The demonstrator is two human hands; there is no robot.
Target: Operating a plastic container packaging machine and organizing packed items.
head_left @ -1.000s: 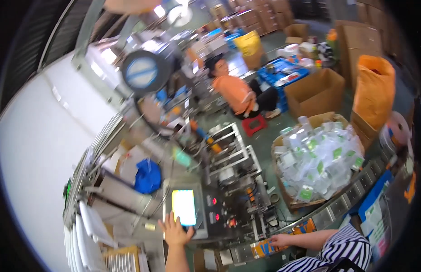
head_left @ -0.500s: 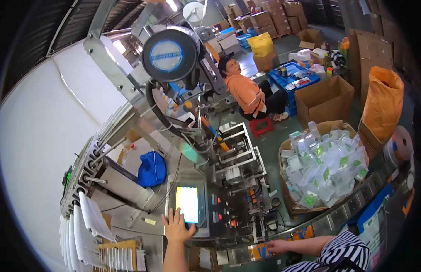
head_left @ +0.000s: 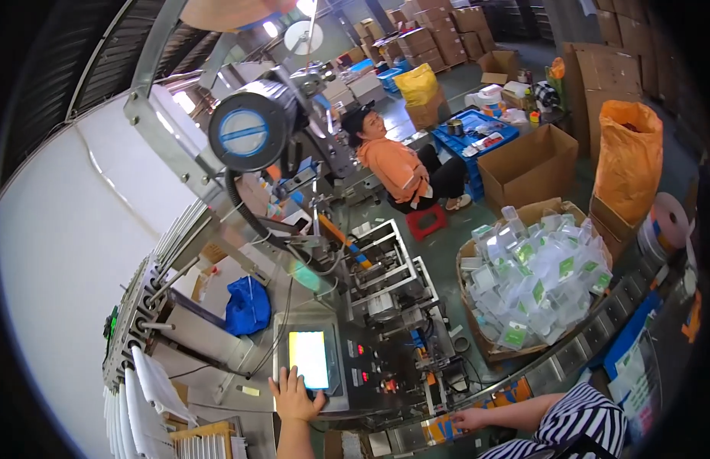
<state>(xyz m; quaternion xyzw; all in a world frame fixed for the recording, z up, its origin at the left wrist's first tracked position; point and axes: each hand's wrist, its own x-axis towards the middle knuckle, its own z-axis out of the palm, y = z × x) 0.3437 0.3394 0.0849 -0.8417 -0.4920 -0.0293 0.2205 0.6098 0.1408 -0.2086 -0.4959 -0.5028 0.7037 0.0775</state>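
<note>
Glowing white-yellow touchscreen (head_left: 309, 359); blue bag (head_left: 248, 307); orange sack (head_left: 628, 161); black-white striped sleeve (head_left: 584, 421).

Left forearm (head_left: 292, 436) bare, no sleeve, fingers (head_left: 282, 379) ungloved

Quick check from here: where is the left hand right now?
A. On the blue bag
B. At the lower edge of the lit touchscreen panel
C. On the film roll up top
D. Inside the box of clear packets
B: the left hand rests with its fingers at the bottom edge of the lit touchscreen on the machine's control panel.
</note>
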